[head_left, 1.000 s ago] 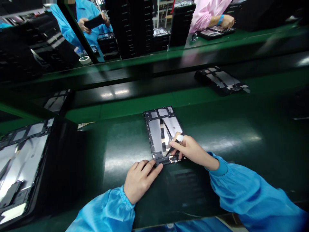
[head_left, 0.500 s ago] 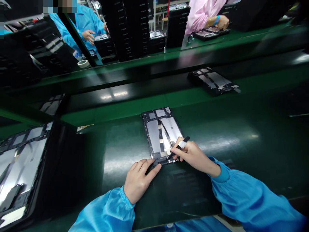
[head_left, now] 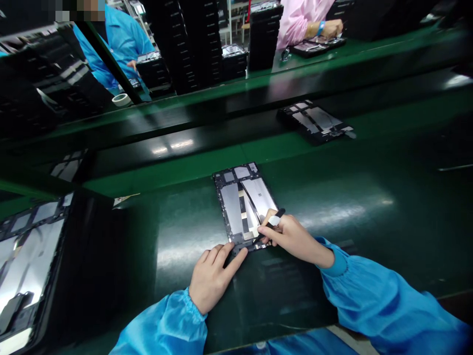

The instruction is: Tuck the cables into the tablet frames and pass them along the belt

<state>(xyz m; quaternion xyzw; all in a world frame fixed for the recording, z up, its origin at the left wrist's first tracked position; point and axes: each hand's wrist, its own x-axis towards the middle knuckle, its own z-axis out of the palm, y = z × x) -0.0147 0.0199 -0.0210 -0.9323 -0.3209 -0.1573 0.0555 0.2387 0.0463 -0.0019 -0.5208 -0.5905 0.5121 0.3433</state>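
Note:
A black tablet frame (head_left: 244, 204) with silver panels and a tan strip lies flat on the green mat, its open back facing up. My right hand (head_left: 286, 236) is shut on black tweezers (head_left: 275, 219) with a white wrap, their tip at the lower part of the frame. My left hand (head_left: 216, 278) rests against the frame's near edge, its fingertips touching the corner and holding nothing. Part of the frame's lower end is hidden behind my right fingers.
Another frame in a black tray (head_left: 314, 121) stands farther along the bench, and a large one (head_left: 31, 256) lies at left. A pink-sleeved co-worker (head_left: 305, 19) and a blue-sleeved co-worker (head_left: 118, 47) work beyond stacked black trays (head_left: 185, 44).
The whole view has drifted left and up. My hands and the frame keep nearly the same positions, while the tweezers' upper end has tilted slightly. The blue-sleeved co-worker's black object is no longer visible.

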